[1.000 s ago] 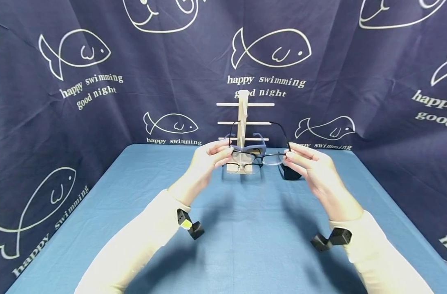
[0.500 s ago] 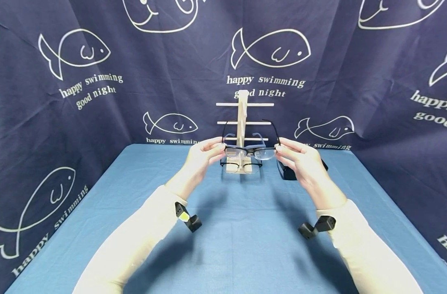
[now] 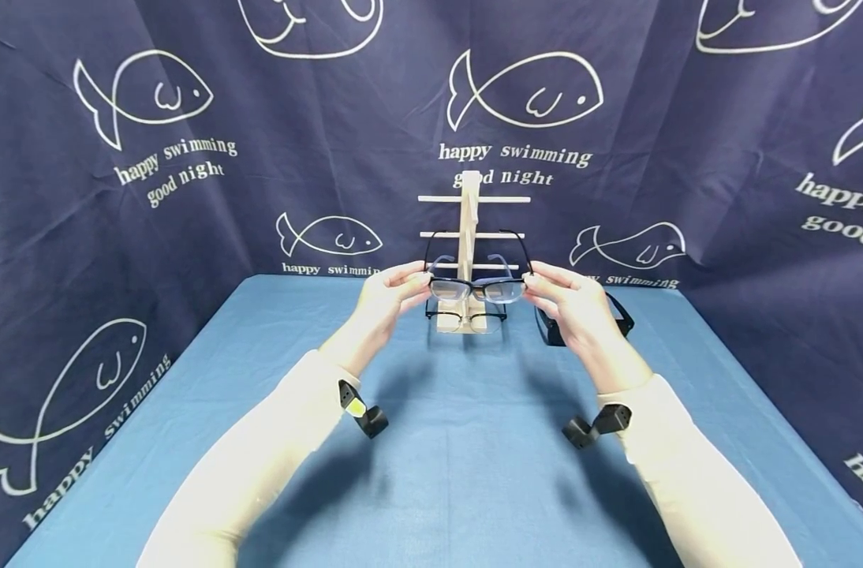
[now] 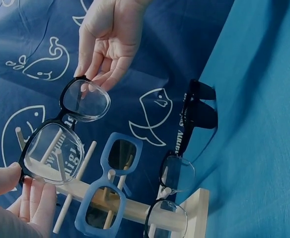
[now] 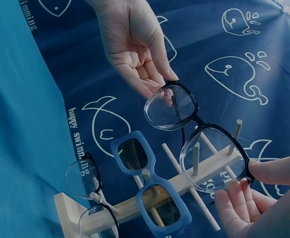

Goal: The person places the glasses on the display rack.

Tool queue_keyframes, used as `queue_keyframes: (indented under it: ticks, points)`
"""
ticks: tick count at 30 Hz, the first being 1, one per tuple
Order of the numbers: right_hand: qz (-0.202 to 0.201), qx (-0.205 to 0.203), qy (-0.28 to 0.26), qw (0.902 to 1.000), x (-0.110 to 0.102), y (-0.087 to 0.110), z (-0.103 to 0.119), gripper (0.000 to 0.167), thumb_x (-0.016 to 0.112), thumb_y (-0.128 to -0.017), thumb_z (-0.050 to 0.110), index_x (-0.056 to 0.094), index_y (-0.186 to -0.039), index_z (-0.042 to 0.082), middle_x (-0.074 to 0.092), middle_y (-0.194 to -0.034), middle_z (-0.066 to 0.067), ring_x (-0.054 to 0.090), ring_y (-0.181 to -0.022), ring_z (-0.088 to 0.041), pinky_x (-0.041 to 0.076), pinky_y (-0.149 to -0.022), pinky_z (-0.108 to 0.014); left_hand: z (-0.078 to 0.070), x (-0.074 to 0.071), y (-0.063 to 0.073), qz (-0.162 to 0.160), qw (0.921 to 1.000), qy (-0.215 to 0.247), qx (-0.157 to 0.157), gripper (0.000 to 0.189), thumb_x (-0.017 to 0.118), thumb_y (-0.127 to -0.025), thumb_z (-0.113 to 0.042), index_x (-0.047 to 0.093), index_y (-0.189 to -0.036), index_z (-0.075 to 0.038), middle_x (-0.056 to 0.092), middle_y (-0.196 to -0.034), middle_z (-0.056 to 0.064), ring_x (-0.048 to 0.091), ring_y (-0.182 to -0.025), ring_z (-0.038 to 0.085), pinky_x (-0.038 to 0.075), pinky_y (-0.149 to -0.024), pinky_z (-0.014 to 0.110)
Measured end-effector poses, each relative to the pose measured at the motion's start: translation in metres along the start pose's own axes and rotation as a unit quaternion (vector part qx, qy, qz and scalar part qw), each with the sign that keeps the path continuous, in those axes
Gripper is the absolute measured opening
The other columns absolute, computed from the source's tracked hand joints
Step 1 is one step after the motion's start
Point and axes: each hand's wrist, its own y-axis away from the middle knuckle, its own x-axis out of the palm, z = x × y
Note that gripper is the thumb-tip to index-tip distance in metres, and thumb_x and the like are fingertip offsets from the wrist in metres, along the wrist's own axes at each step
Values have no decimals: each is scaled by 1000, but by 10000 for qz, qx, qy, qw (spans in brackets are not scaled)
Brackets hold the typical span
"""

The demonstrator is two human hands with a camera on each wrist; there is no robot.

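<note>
Black-topped clear eyeglasses (image 3: 477,285) are held up in front of a wooden display rack (image 3: 468,213), temples pointing back toward it. My left hand (image 3: 389,304) pinches the frame's left end between thumb and fingers. At the other end my right hand (image 3: 562,296) pinches the frame likewise. Behind and below, blue-framed sunglasses (image 4: 105,188) hang on the rack. Thin half-rim glasses (image 3: 467,317) sit lowest on it, near the base. In the right wrist view the raised eyeglasses (image 5: 194,126) overlap the rack's upper pegs.
Black sunglasses (image 3: 554,327) rest on the blue table (image 3: 460,473), right of the rack and partly behind my right hand. A dark blue fish-print curtain (image 3: 332,142) closes off the back and sides. The rack's top pegs (image 3: 502,199) carry no glasses.
Both hands have carried the eyeglasses left and slightly up, lining them up with the rack; the right hand moved more. More of the black sunglasses shows on the right.
</note>
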Motion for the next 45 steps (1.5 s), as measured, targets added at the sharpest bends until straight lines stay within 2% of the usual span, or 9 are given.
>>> queue_keyframes:
  ticks: [4, 7, 11, 18, 24, 28, 32, 40, 45]
  points:
    - [-91, -104, -4, 9999, 3, -2, -2, 21, 64, -88, -5, 70, -91, 15, 73, -82, 3, 71, -77, -11, 58, -82, -18, 0, 0, -2, -32, 10000, 0, -11, 44, 59, -92, 5, 49, -134, 12, 65, -82, -3, 66, -77, 5, 55, -97, 32]
    - [-152, -181, 66, 9997, 4, -3, -3, 20, 64, -89, -5, 67, -105, 7, 73, -82, 4, 70, -76, -9, 58, -81, -18, -1, 0, -3, -82, 10000, 27, -28, 42, 59, -92, 5, 50, -133, 11, 65, -83, -3, 66, -77, 6, 55, -97, 32]
    - [-265, -230, 174, 9992, 7, -6, -4, 41, 63, -90, -4, 52, -129, -9, 72, -83, 6, 70, -75, -8, 58, -82, -18, -2, 0, -4, -141, 9999, 2, -21, 41, 60, -92, 4, 53, -132, 9, 66, -89, 0, 66, -79, 7, 55, -96, 31]
    - [-396, -179, 235, 9988, 12, -10, -2, 51, 62, -91, -2, 44, -137, -12, 70, -83, 7, 69, -74, -7, 56, -81, -16, -5, 0, -8, -176, 9998, -21, 78, 40, 60, -92, 4, 53, -131, 9, 68, -102, 9, 66, -81, 10, 55, -96, 31]
    - [-489, -78, 161, 9986, 13, -13, -1, 51, 60, -92, -3, 42, -139, -12, 70, -82, 9, 68, -73, -6, 57, -80, -16, -6, 0, -11, -208, 9997, -61, 110, 39, 60, -92, 3, 54, -130, 10, 67, -89, 2, 65, -80, 11, 55, -96, 31]
    - [-612, -2, 190, 9979, 14, -17, -3, 49, 60, -91, -4, 44, -138, -11, 69, -81, 9, 68, -72, -5, 57, -79, -15, -6, 1, -13, -257, 9996, -77, 65, 39, 61, -92, 3, 55, -130, 10, 66, -87, 1, 65, -84, 14, 55, -96, 31]
    - [-747, 64, 184, 9970, 14, -20, -4, 49, 61, -91, -4, 46, -137, -10, 69, -78, 8, 67, -72, -6, 57, -78, -16, -6, 3, -15, -365, 9993, -101, -20, 38, 61, -92, 1, 56, -129, 9, 67, -93, 6, 66, -88, 17, 56, -96, 32]
    - [-957, 62, 189, 9952, 17, -28, -4, 48, 61, -91, -3, 47, -136, -11, 69, -71, 9, 66, -67, -5, 58, -73, -15, -7, 7, -23, -656, 9976, -182, -124, 38, 65, -92, -3, 59, -128, 5, 65, -118, 21, 67, -92, 21, 57, -92, 30]
    - [-924, 36, 126, 9956, 19, -32, -4, 47, 60, -92, -3, 46, -136, -12, 69, -68, 7, 66, -65, -5, 58, -72, -15, -7, 9, -27, -779, 9968, -175, -56, 36, 65, -91, -4, 61, -126, 6, 67, -110, 17, 67, -81, 16, 59, -89, 29]
